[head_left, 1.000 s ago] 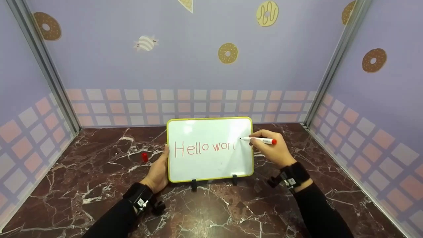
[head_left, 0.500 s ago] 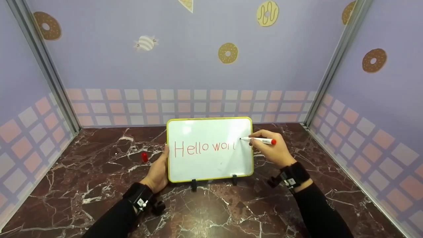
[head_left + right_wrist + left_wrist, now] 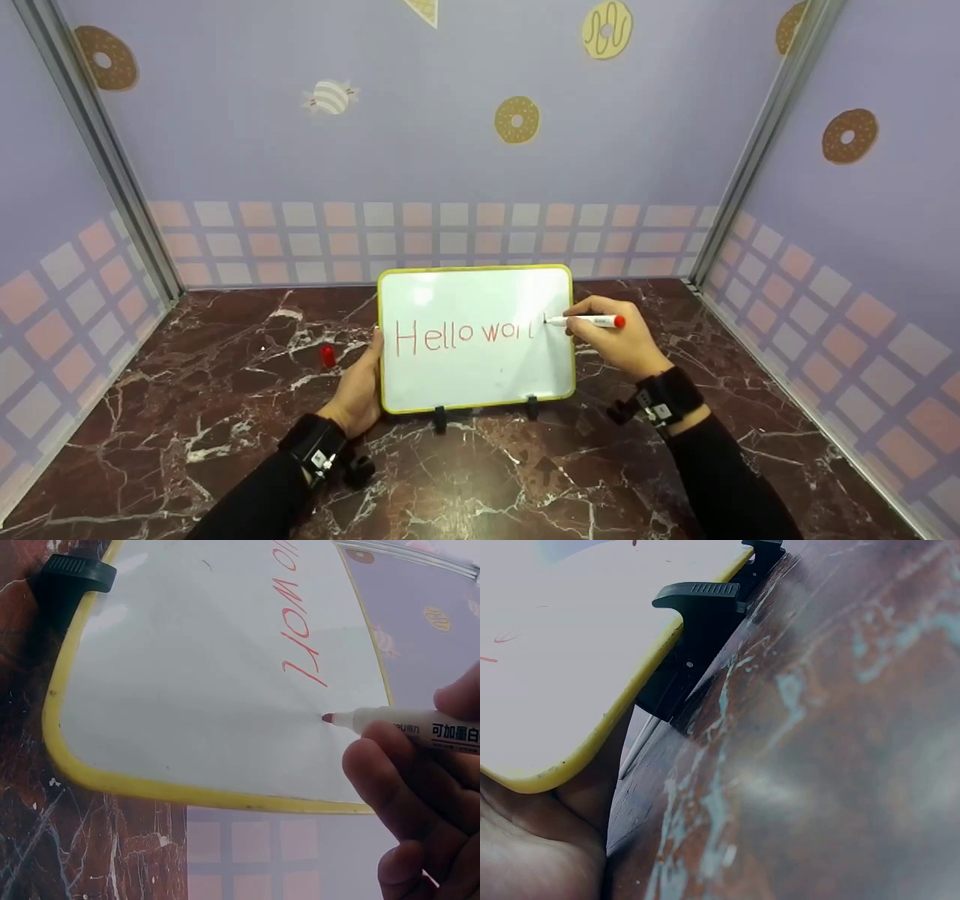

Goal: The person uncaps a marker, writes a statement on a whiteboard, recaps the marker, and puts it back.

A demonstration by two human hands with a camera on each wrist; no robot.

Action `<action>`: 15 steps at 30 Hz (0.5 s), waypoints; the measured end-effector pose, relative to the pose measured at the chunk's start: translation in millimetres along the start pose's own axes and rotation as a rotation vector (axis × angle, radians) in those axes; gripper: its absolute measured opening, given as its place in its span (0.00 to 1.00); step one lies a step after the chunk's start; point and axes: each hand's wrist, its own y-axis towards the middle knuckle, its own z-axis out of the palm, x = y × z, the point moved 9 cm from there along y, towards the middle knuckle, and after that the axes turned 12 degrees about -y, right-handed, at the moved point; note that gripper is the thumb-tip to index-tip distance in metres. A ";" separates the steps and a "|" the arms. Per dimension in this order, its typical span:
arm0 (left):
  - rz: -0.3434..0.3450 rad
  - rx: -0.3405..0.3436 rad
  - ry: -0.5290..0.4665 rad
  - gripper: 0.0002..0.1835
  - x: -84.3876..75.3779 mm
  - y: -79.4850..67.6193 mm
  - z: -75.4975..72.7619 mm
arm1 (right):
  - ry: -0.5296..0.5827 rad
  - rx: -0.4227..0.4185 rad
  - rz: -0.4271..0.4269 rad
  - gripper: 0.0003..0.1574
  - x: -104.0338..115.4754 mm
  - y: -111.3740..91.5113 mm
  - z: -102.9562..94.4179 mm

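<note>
A small whiteboard [image 3: 465,382] with a yellow frame stands leaning back in the middle of the head view, bearing red handwriting that reads "Hello worl". My left hand [image 3: 358,394] grips its left edge, thumb along the frame and the other fingers hidden behind. In the left wrist view, the palm [image 3: 540,855] lies under the board's yellow corner. My right hand [image 3: 619,337] pinches a white marker [image 3: 592,321] with a red end. Its red tip, in the right wrist view, is at the board's surface just past the letter "l". The marker's red cap [image 3: 328,356] lies left of the board.
Black stand clips [image 3: 440,420] support the board's lower edge on the dark red marbled table [image 3: 480,487]. Purple patterned walls [image 3: 450,165] enclose the back and both sides. Each wrist wears a black camera strap [image 3: 670,397].
The marker tip has moved slightly down on the board, with a short thin stroke now showing above it. The left hand, board and cap stay where they were.
</note>
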 end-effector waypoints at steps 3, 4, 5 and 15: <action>0.003 -0.009 -0.003 0.41 -0.2 0.0 -0.5 | 0.000 0.015 0.002 0.05 0.8 -0.3 0.6; 0.004 -0.012 -0.002 0.41 -0.3 -0.2 -0.6 | 0.002 0.020 0.003 0.05 0.9 -0.4 0.8; 0.005 -0.014 -0.002 0.41 -0.4 -0.3 -0.7 | 0.003 0.025 0.002 0.05 0.9 -0.5 1.0; 0.006 -0.026 -0.008 0.40 -1.1 -0.4 -0.7 | -0.003 0.067 0.003 0.05 1.8 -1.7 3.8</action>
